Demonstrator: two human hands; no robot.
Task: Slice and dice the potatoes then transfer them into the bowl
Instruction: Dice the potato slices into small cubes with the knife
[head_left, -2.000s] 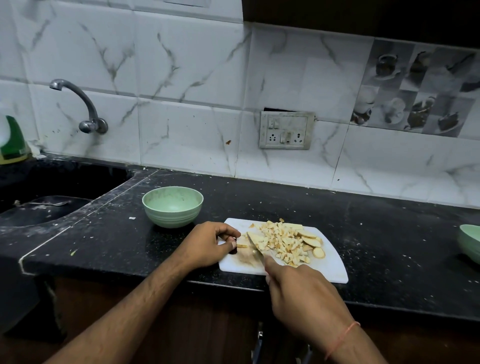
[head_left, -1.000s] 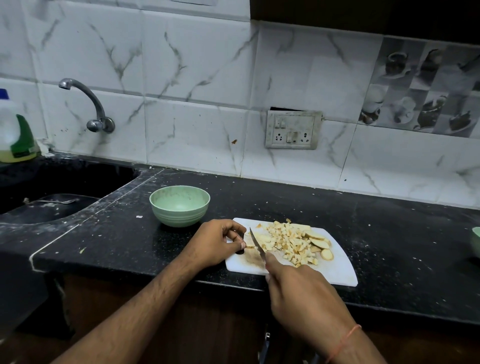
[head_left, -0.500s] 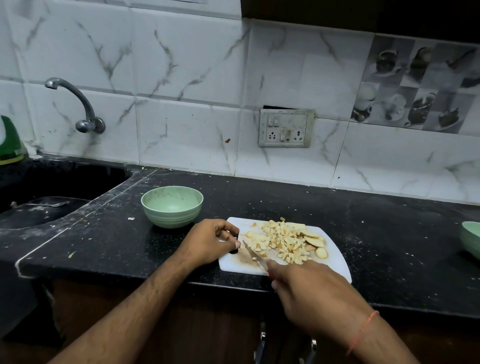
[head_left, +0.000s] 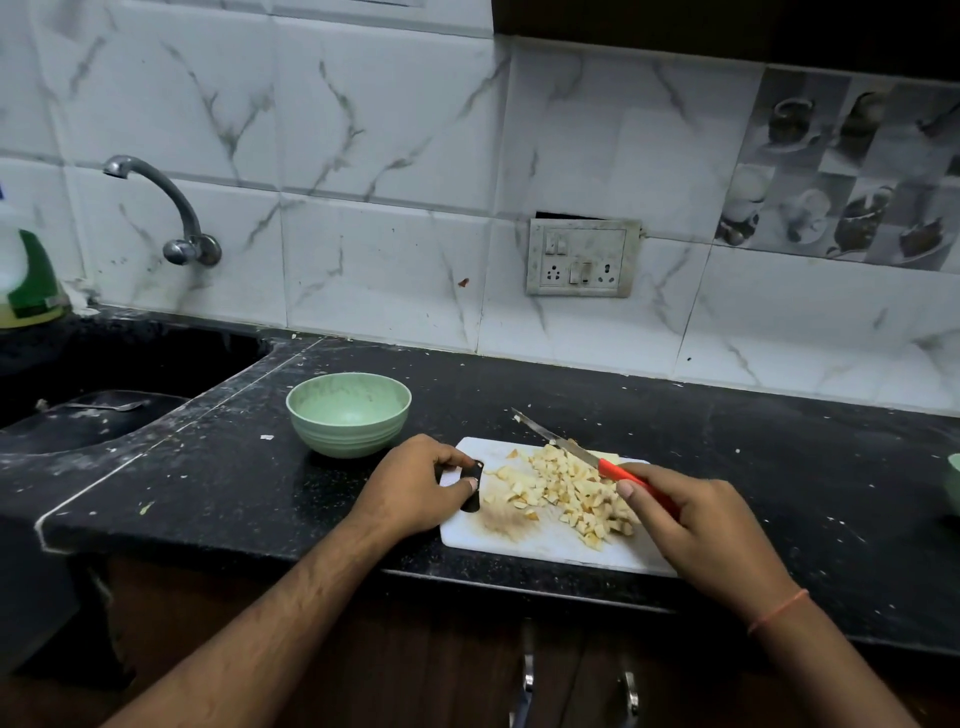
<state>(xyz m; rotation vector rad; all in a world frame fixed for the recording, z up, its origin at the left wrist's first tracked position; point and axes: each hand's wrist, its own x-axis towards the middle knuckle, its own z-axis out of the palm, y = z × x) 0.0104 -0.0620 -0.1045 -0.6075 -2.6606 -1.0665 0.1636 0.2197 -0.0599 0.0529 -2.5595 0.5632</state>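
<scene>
Knife (head_left: 558, 441) now lifted off potatoes (head_left: 563, 491)

Left hand (head_left: 415, 483) curled in a grip (thumb on top), right hand (head_left: 696, 525) in a closed grip, forearms angled inward

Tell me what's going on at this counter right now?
A person is dicing potatoes. The left hand grips the handle end of the white cutting board, and the right hand holds a red-handled knife, its blade angled over the pile of diced potato. The green bowl beside the board looks empty, so nothing has been transferred.
</scene>
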